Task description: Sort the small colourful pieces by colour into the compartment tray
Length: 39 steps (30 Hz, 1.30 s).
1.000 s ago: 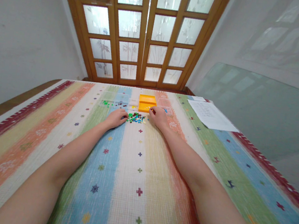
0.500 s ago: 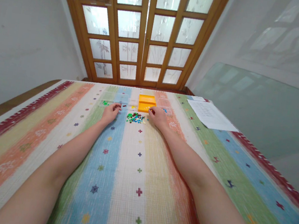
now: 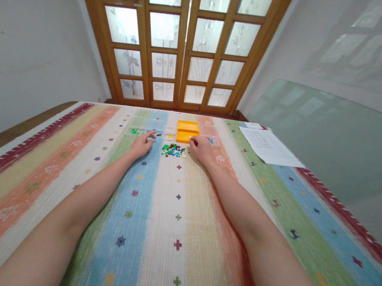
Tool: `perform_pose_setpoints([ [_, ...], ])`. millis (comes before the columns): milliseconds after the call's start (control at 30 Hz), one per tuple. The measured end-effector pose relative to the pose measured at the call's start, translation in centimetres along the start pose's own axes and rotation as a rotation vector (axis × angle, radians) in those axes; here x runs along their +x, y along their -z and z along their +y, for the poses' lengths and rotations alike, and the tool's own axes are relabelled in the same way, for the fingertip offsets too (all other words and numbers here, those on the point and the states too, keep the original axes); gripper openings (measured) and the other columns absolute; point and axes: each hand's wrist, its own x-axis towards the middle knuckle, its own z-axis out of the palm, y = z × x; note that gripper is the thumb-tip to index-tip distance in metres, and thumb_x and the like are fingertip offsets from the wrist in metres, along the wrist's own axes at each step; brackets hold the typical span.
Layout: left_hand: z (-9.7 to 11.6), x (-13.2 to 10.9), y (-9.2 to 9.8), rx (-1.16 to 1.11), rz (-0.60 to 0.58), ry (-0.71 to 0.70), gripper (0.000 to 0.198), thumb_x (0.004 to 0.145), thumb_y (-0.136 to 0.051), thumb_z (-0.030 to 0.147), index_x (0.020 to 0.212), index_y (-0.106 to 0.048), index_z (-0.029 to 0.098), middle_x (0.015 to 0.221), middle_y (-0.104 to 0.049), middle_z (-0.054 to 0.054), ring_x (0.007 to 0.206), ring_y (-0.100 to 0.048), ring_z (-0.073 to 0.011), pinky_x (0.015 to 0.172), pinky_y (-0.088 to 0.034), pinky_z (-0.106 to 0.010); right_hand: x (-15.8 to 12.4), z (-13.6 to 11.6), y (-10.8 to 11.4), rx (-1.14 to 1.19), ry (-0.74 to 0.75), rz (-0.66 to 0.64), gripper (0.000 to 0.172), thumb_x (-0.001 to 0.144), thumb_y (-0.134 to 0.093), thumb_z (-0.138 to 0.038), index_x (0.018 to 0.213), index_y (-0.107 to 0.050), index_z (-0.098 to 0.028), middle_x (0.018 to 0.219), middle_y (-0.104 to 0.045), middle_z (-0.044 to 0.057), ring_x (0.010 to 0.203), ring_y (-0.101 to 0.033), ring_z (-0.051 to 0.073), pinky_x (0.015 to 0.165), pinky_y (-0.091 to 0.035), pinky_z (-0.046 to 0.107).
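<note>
A pile of small bricks [image 3: 173, 150], mostly green, blue and dark red, lies on the tablecloth between my hands. My left hand [image 3: 141, 144] is at the near edge of a clear box [image 3: 140, 121] on the left, fingers stretched out and apart, with nothing visible in them. Green pieces [image 3: 135, 131] and a dark red piece [image 3: 158, 134] lie in that box. My right hand [image 3: 202, 150] is right of the pile, by the front corner of a yellow box [image 3: 188, 126] with its lid open. Its fingertips are pressed together; what they hold, if anything, is too small to make out.
A small clear box with yellow pieces [image 3: 170, 136] stands left of the yellow box. Another clear box [image 3: 210, 130] on the right has blue pieces in it. Printed paper sheets [image 3: 268, 147] lie at the table's right side. Beyond the table are glazed wooden doors [image 3: 185, 57].
The fingers of my left hand have straightened and spread from a more curled pose. My right hand has hardly moved, and the pile and boxes stay where they were.
</note>
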Motion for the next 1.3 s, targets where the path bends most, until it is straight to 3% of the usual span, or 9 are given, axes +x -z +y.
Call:
perform_pose_setpoints([
  [133,1.6,-0.7,-0.5,0.265,-0.167,-0.287,0.032,0.096,-0.056,0.025,0.12,-0.076,0.021,0.12,-0.075,-0.009,0.106,-0.067,-0.0236,0.104,-0.051,-0.041,0.0,0.1,-0.1,0.0,0.009,0.005,0.022,0.099,-0.055,-0.022,0.095,-0.076,-0.017,0.095,-0.077,0.009,0.083,-0.064,0.021,0.073,-0.038,0.03],
  [233,2.4,-0.9,-1.0,0.33,-0.248,-0.414,0.031,0.097,-0.056,0.026,0.12,-0.077,0.021,0.125,-0.072,-0.01,0.123,-0.062,-0.0268,0.114,-0.045,-0.045,0.0,0.1,-0.1,-0.002,0.007,-0.002,0.021,0.099,-0.056,-0.021,0.095,-0.076,-0.017,0.095,-0.077,0.009,0.084,-0.063,0.021,0.073,-0.038,0.03],
  [400,2.6,-0.9,-1.0,0.376,-0.296,-0.428,0.031,0.097,-0.056,0.023,0.117,-0.079,0.024,0.127,-0.071,-0.009,0.126,-0.059,-0.0274,0.117,-0.043,-0.048,-0.1,0.1,-0.1,0.003,0.001,-0.017,0.02,0.099,-0.056,-0.021,0.095,-0.076,-0.018,0.096,-0.077,0.009,0.084,-0.062,0.021,0.075,-0.039,0.03],
  [633,2.9,-1.1,-0.9,0.362,-0.289,-0.431,0.019,0.093,-0.061,0.021,0.099,-0.079,0.024,0.123,-0.072,-0.009,0.123,-0.059,-0.028,0.115,-0.044,-0.048,0.0,0.1,0.0,0.003,-0.004,-0.029,0.021,0.097,-0.056,-0.021,0.095,-0.076,-0.019,0.095,-0.077,0.008,0.082,-0.062,0.021,0.074,-0.04,0.03],
  [867,2.7,-1.0,-1.0,0.34,-0.284,-0.425,0.014,0.093,-0.062,0.023,0.095,-0.076,0.022,0.114,-0.073,-0.008,0.117,-0.061,-0.0273,0.112,-0.045,-0.047,-0.1,0.3,-0.2,0.026,0.015,-0.03,0.022,0.099,-0.055,-0.023,0.095,-0.076,-0.019,0.096,-0.077,0.008,0.084,-0.063,0.021,0.073,-0.04,0.029],
  [967,2.7,-0.9,-0.9,0.32,-0.22,-0.364,0.015,0.094,-0.061,0.027,0.098,-0.074,0.021,0.108,-0.074,-0.009,0.109,-0.063,-0.0272,0.105,-0.047,-0.045,-0.1,0.2,-0.2,0.028,0.013,-0.039,0.021,0.099,-0.055,-0.022,0.095,-0.076,-0.019,0.096,-0.077,0.008,0.084,-0.063,0.021,0.073,-0.039,0.029],
  [1067,2.2,-0.7,-0.7,0.265,-0.106,-0.213,0.016,0.095,-0.058,0.028,0.1,-0.071,0.022,0.098,-0.073,-0.007,0.093,-0.064,-0.0243,0.09,-0.05,-0.039,-0.1,0.0,0.0,0.024,0.005,-0.051,0.021,0.098,-0.055,-0.02,0.096,-0.076,-0.019,0.097,-0.077,0.008,0.085,-0.064,0.021,0.074,-0.04,0.029],
  [1300,-0.9,0.8,0.5,-0.051,0.176,-0.003,0.01,0.09,-0.061,0.028,0.095,-0.066,0.021,0.09,-0.069,-0.003,0.078,-0.062,-0.0181,0.077,-0.05,-0.031,-0.1,0.4,-0.4,0.036,0.017,-0.047,0.021,0.099,-0.054,-0.022,0.095,-0.075,-0.02,0.097,-0.077,0.008,0.083,-0.063,0.021,0.073,-0.04,0.029],
])
